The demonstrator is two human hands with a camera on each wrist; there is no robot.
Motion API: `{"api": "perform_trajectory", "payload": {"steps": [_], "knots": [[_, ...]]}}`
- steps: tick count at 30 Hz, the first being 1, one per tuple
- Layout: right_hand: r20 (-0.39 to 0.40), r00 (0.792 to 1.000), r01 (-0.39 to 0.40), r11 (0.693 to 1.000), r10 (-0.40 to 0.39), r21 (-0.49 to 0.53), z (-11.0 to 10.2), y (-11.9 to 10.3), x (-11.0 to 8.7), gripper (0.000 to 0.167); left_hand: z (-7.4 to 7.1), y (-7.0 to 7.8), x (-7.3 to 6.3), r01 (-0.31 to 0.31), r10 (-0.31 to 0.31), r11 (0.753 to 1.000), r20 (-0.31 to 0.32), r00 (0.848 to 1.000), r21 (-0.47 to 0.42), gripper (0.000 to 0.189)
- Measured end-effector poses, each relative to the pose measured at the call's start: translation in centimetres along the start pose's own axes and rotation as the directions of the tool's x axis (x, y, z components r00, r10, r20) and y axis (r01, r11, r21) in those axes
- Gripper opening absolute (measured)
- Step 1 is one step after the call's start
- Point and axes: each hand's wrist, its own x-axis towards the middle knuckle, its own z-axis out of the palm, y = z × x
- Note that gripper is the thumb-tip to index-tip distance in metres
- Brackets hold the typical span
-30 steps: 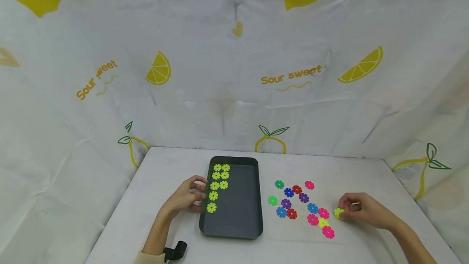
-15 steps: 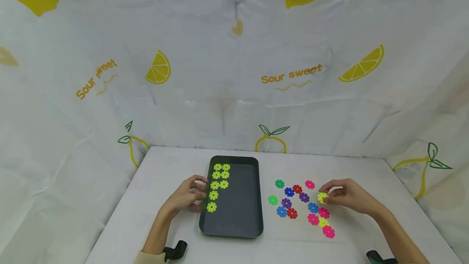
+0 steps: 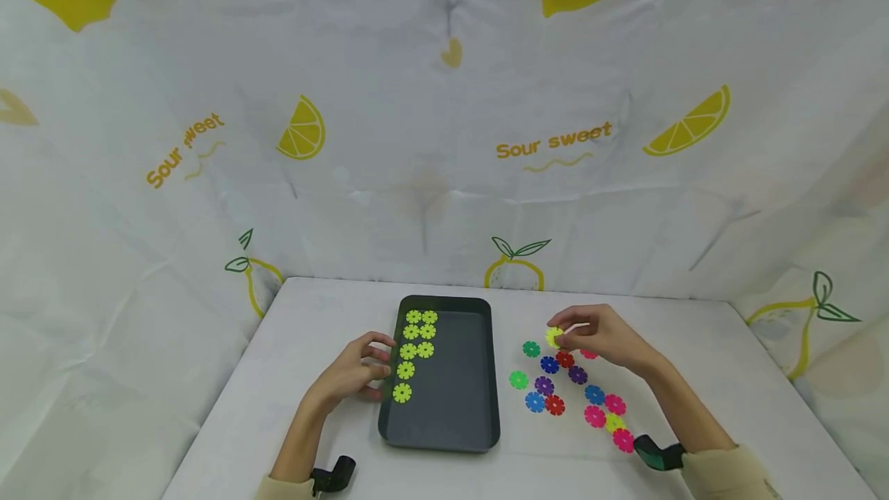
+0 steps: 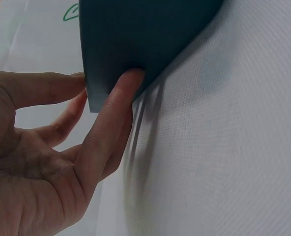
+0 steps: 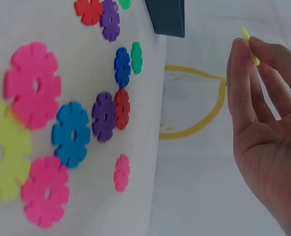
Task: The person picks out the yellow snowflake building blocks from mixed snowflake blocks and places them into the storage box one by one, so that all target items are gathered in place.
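My left hand (image 3: 352,369) is at the left side of a dark grey rectangular tray (image 3: 461,407), its fingertips resting on the outer wall, as the left wrist view also shows. Inside the tray, several yellow notched plastic discs (image 3: 407,350) lie along the left side, partly in two columns. My right hand (image 3: 603,336) pinches another yellow notched disc (image 5: 250,46) between thumb and fingertips, raised over the far end of the loose discs. Beneath that hand, a pink disc (image 3: 589,354) is partly covered.
Right of the tray, loose notched discs lie on the white table (image 3: 326,438): green (image 3: 518,380), blue (image 3: 535,402), purple (image 3: 578,375), red (image 3: 555,405) and pink (image 3: 595,417). One yellow disc (image 3: 614,423) lies among pink ones. A lemon-printed cloth (image 3: 389,214) hangs behind.
My right hand has carried the yellow disc leftward and away from me, from the right of the loose discs to above their far end. My left hand and the tray have stayed put.
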Motion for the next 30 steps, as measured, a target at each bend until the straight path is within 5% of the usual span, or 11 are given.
{"api": "perform_trajectory", "payload": {"steps": [16,30], "knots": [[0.135,0.985,0.087,0.982,-0.110,0.167,5.1,-3.0,6.7,0.033,0.1,-0.1,0.2,-0.005,0.005,1.000,0.012,1.000,-0.010,0.054],[0.203,0.973,0.083,0.984,-0.114,0.155,9.8,-4.8,10.8,0.042,-0.1,0.1,0.1,-0.002,0.002,1.000,0.003,1.000,-0.007,0.054]]}}
